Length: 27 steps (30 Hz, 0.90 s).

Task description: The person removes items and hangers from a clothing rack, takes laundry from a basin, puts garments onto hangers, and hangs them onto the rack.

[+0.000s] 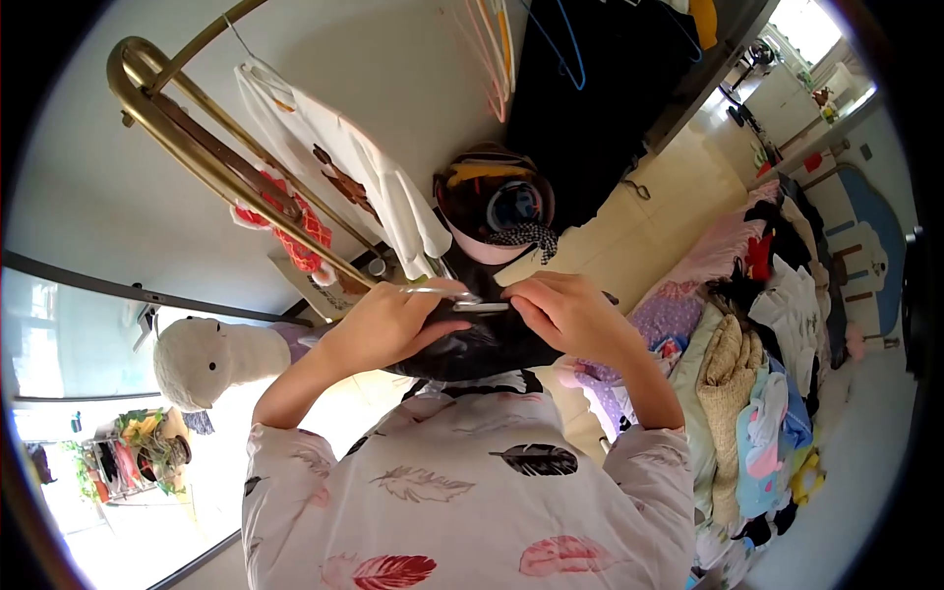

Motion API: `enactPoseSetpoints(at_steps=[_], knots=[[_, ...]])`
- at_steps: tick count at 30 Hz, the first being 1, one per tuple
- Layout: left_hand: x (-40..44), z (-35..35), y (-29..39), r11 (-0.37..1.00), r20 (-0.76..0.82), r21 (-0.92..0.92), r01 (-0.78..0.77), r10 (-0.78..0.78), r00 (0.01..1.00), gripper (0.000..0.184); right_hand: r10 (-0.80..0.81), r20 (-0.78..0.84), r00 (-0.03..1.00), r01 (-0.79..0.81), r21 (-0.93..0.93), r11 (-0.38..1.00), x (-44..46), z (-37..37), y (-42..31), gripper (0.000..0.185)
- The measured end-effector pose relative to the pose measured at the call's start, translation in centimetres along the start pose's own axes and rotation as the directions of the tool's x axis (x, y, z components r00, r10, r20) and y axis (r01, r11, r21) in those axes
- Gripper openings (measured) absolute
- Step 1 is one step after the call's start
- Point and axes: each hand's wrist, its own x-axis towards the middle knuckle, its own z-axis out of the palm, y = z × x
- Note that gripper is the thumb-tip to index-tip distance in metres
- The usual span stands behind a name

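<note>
Clock centred on your hands, 12 at top. Slim silvery piece (482, 307) sits dead centre, between your two hands, over glossy black material (472, 346). Your left hand (405, 320), at 9, has its fingers at the piece's left end, thumb apart below them; can't tell how firmly it grips. Your right hand (559, 307), at 3, has bent fingers at the right end; can't tell if it pinches the piece or the black material.

At 12, just beyond: pink-sided tub (489, 251) with dark patterned cloth in it. At 11: white garment (344, 162) hanging from a brass-coloured rack (192, 138). At 1: big black garment (580, 118), blue hanger (563, 44) in front. At 9, past your left arm: white plush toy (211, 362). At 4: heaped clothes (733, 393). Your feather-print top (472, 492) fills 6.
</note>
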Motion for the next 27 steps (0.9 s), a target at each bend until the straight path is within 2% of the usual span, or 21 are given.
enactPoseSetpoints(at_steps=[1, 2, 4, 6, 7, 8, 9, 10, 11, 12, 13, 14, 15, 16, 18, 19, 20, 22, 24, 27], knots=[[0.3, -0.1, 0.3, 1.000, 0.008, -0.024, 0.018, -0.017, 1.000, 0.031, -0.040, -0.067, 0.997, 0.047, 0.095, 0.994, 0.3, 0.3, -0.5, 0.015], [0.5, -0.1, 0.4, 0.998, 0.018, -0.048, 0.035, -0.034, 0.999, 0.034, -0.041, -0.063, 0.997, 0.047, 0.101, 0.994, 0.5, 0.2, -0.9, 0.015], [0.7, -0.1, 0.6, 0.997, -0.028, -0.069, 0.040, -0.042, 0.999, 0.032, -0.054, 0.063, 0.997, 0.049, 0.085, 0.995, 0.8, -0.2, -1.5, 0.015], [0.9, -1.2, 0.9, 0.999, 0.053, -0.022, -0.050, 0.051, 0.997, 0.029, -0.114, 0.031, 0.993, 0.109, 0.117, 0.987, 0.7, 0.0, -1.1, 0.017], [0.6, -1.9, 0.8, 0.999, 0.130, -0.036, 0.032, -0.027, 0.991, 0.027, -0.131, 0.054, 0.990, 0.124, 0.109, 0.986, 0.5, -0.3, -1.1, 0.019], [0.2, -2.5, 0.3, 0.999, 0.126, -0.028, 0.040, -0.036, 0.991, 0.027, -0.151, 0.075, 0.986, 0.144, 0.102, 0.984, 0.4, -0.7, -1.1, 0.021], [-0.3, -3.2, -0.2, 0.999, 0.030, -0.026, 0.021, -0.020, 0.999, 0.027, -0.105, 0.145, 0.984, 0.088, 0.118, 0.989, 0.0, -1.2, -1.2, 0.023], [-0.8, -3.9, -0.9, 1.000, -0.066, -0.026, 0.001, -0.002, 0.998, 0.026, -0.114, 0.148, 0.982, 0.097, 0.120, 0.988, -0.4, -1.5, -0.9, 0.023], [-1.5, -4.9, -1.9, 0.991, -0.030, -0.070, 0.117, -0.119, 0.992, 0.025, -0.107, 0.110, 0.988, 0.092, 0.130, 0.987, -0.8, -1.8, -0.7, 0.023], [-1.9, -5.0, -2.8, 0.990, -0.036, -0.071, 0.120, -0.122, 0.992, 0.025, -0.095, 0.073, 0.993, 0.085, 0.138, 0.987, -1.1, -2.0, -0.6, 0.023], [-2.2, -4.8, -3.7, 0.988, -0.038, -0.139, 0.070, -0.076, 0.996, 0.026, -0.157, 0.037, 0.987, 0.151, 0.119, 0.981, -0.9, -2.3, -0.8, 0.023], [-2.4, -4.6, -4.2, 0.979, -0.042, -0.204, 0.018, -0.027, 0.999, 0.026, -0.158, 0.039, 0.987, 0.152, 0.118, 0.981, -0.8, -2.1, -0.8, 0.023], [-2.3, -4.5, -4.0, 0.985, 0.001, -0.129, 0.113, -0.114, 0.993, 0.029, -0.112, 0.018, 0.994, 0.108, 0.144, 0.984, -0.7, -1.8, -0.8, 0.021], [-2.1, -4.1, -3.9, 0.985, -0.004, -0.128, 0.113, -0.115, 0.993, 0.029, -0.066, 0.000, 0.998, 0.065, 0.171, 0.983, -0.6, -1.7, -0.8, 0.021], [-1.8, -3.5, -4.2, 0.925, -0.307, -0.315, 0.212, -0.311, 0.899, 0.030, -0.074, -0.037, 0.997, 0.079, 0.173, 0.982, -0.2, -2.5, -0.9, 0.016], [-2.2, -4.0, -4.3, 0.886, -0.291, -0.431, 0.168, -0.313, 0.904, 0.027, 0.028, 0.012, 1.000, -0.030, 0.181, 0.983, -0.3, -3.5, -1.3, 0.014], [-2.6, -4.2, -4.5, 0.889, -0.297, -0.427, 0.168, -0.313, 0.902, 0.027, 0.131, 0.059, 0.990, -0.140, 0.182, 0.973, -0.4, -4.3, -1.6, 0.012], [-3.3, -3.7, -5.2, 0.983, -0.121, -0.070, 0.168, -0.176, 0.977, 0.024, 0.150, 0.045, 0.988, -0.155, 0.132, 0.979, -0.9, -5.2, -2.3, 0.010], [-3.4, -3.1, -6.5, 0.978, -0.146, -0.063, 0.198, -0.205, 0.968, 0.025, 0.198, 0.075, 0.977, -0.202, 0.039, 0.979, -0.9, -6.2, -3.1, 0.012], [-3.2, -3.8, -7.4, 0.987, -0.100, -0.067, 0.143, -0.149, 0.984, 0.027, 0.159, 0.170, 0.973, -0.163, 0.013, 0.986, -1.8, -6.8, -3.3, 0.014]])
